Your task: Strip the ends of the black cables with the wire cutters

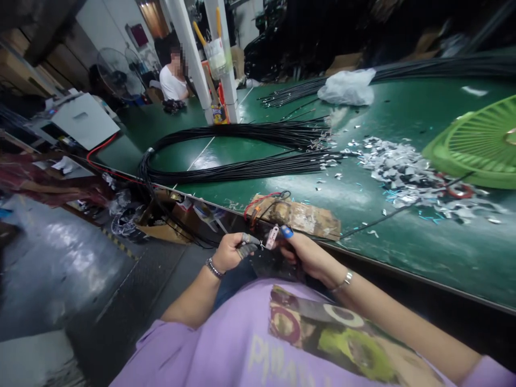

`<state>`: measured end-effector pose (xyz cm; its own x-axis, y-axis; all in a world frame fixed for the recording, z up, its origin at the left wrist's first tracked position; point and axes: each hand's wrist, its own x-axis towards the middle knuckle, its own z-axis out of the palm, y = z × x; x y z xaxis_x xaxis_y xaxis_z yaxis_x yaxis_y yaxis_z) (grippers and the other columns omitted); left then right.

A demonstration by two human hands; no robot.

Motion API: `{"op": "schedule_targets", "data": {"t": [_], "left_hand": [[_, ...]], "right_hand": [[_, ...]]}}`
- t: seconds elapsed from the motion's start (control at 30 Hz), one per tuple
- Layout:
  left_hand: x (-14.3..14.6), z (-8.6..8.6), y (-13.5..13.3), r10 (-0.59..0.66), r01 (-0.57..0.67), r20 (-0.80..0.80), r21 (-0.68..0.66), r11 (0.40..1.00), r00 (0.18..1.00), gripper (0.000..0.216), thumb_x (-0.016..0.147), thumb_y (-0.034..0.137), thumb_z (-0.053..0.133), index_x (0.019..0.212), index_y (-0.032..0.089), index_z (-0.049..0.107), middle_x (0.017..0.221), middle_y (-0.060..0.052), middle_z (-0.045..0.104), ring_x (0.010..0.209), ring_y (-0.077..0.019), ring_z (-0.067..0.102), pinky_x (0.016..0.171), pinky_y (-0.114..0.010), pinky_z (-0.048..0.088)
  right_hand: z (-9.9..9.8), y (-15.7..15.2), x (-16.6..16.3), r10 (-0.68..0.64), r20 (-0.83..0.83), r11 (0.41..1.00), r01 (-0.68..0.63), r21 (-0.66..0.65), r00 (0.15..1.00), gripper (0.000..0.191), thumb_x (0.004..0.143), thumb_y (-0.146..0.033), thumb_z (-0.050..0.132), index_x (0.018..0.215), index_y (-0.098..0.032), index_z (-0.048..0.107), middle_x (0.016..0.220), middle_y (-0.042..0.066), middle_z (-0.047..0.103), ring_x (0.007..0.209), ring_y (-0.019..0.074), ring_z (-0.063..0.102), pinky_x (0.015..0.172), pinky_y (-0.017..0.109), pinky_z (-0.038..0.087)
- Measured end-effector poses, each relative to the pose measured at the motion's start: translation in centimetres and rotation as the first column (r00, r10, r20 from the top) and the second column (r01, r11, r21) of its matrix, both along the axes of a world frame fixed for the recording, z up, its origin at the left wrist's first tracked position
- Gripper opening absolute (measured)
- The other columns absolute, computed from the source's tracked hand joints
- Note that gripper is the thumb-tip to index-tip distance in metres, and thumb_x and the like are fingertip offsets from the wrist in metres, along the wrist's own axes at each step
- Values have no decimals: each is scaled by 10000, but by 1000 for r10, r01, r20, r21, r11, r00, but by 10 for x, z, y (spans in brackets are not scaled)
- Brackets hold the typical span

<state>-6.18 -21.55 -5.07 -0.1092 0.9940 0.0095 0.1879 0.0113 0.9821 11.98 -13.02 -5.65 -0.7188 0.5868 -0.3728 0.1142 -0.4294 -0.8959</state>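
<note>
The left grip [231, 252] is closed, its wrapped fingers pinching just behind a thin wire end [262, 245] that pokes out to their right, strands splayed. The right grip [304, 250], thumb capped in blue, is clamped on a small pale piece [273, 237] right beside that end; whether the two touch is too small to tell. Just beyond both grips, at the near edge of the table [423, 252], lies a worn board [310, 219]; farther out and leftward loops a bundle of black cables [226, 174], and off to the right spread scraps [397, 166]. The step in hand looks like preparing the wire end. The next move seems to call for a steady left grip while the right lines up the piece precisely.
</note>
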Motion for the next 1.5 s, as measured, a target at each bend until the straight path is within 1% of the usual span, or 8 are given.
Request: {"op": "schedule_targets", "data": {"t": [0.17,0.33,0.47,0.63,0.8,1.17,1.37,1.5], "left_hand": [[0,-7,8,-47,47,-9,23,999,999,394,653,518,728,715,130,706,587,-33,622,525,-101,528,550,-224,449],[-3,-13,11,-126,126,3,49,991,992,398,662,522,724,712,128,702,582,-30,616,527,-102,524,551,-221,452],[-6,-19,11,-183,188,-67,73,980,981,424,731,533,658,713,111,693,589,-39,622,537,-103,530,550,-212,448],[-6,-24,12,-214,231,-128,138,963,968,417,792,508,601,729,104,684,612,-48,633,545,-102,536,556,-206,445],[-5,-22,14,-226,247,-163,129,960,960,408,805,502,585,748,110,682,635,-51,643,558,-107,548,570,-210,453],[-3,-20,9,-213,235,-173,112,966,962,501,773,600,565,683,118,669,578,-52,632,519,-106,543,526,-204,449],[-2,-14,0,-203,234,-235,113,966,950,464,787,574,565,700,138,698,603,-71,667,541,-124,589,556,-222,483],[-3,-12,-4,-217,241,-235,82,967,948,484,788,593,551,726,137,699,634,-83,685,576,-137,617,584,-230,499]], "right_hand": [[2,3,-13,-101,-29,990,98,-102,994,551,570,-710,651,576,-204,435,425,-82,322,418,60,221,411,219,147],[-1,-2,-15,-181,-18,983,180,-36,983,542,589,-697,653,572,-194,450,441,-76,359,416,57,257,423,225,162],[-4,-5,-18,-225,-57,974,226,9,973,565,617,-706,629,509,-200,403,435,-74,339,412,56,263,430,241,174],[-6,-5,-19,-244,-63,970,244,-1,968,568,624,-710,626,506,-198,408,438,-73,338,413,53,255,433,246,162],[-5,-5,-19,-249,-73,969,248,-16,966,563,613,-700,641,508,-197,411,438,-73,342,410,51,255,431,242,167],[-12,-7,-14,-230,-87,967,217,-133,969,574,605,-749,600,581,-197,449,457,-62,377,422,60,252,399,214,158],[-14,-6,-6,-167,-82,984,161,-76,983,581,652,-772,533,606,-195,489,453,-56,375,419,73,251,388,221,161],[-12,-5,7,-35,-41,997,38,68,999,646,740,-790,390,635,-175,556,434,-51,363,412,81,254,396,233,190]]}}
